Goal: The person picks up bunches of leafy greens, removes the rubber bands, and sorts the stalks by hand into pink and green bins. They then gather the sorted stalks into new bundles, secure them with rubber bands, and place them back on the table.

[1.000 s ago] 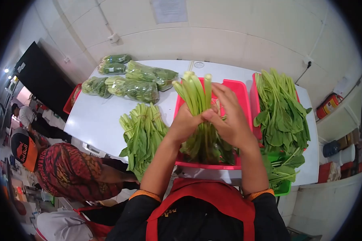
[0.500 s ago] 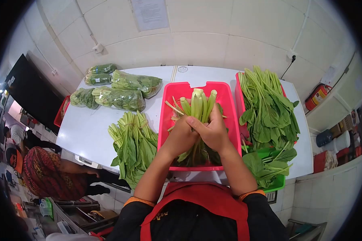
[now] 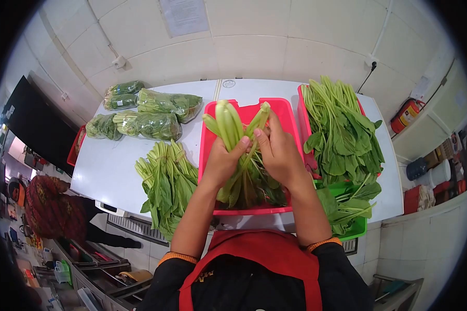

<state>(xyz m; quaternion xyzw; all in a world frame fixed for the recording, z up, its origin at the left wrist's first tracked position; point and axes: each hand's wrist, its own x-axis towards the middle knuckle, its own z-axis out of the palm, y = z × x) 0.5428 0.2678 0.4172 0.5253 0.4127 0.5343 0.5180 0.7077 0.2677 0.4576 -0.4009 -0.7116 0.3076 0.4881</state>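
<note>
Over a pinkish-red plastic basin (image 3: 285,111), my left hand (image 3: 223,163) is closed around a bunch of leafy greens (image 3: 225,124), pale cut stalk ends upward. My right hand (image 3: 279,155) grips a separate stalk of greens (image 3: 258,119), tilted right, its thumb near the left thumb. The leaves of both hang down into the basin, partly hidden by my hands. Left of the basin lies a loose pile of leafy greens (image 3: 171,186). To the right, a second red basin (image 3: 303,116) is heaped with greens (image 3: 345,135).
Plastic-bagged greens (image 3: 148,124) lie at the table's (image 3: 106,171) back left. A green basin (image 3: 359,228) with leaves stands front right. Another person (image 3: 54,207) is at the far left. A fire extinguisher (image 3: 407,115) hangs on the right.
My hands have moved apart slightly, and the bunch they clasped together is now split between left and right. The camera view has shifted a little. The person at left has turned.
</note>
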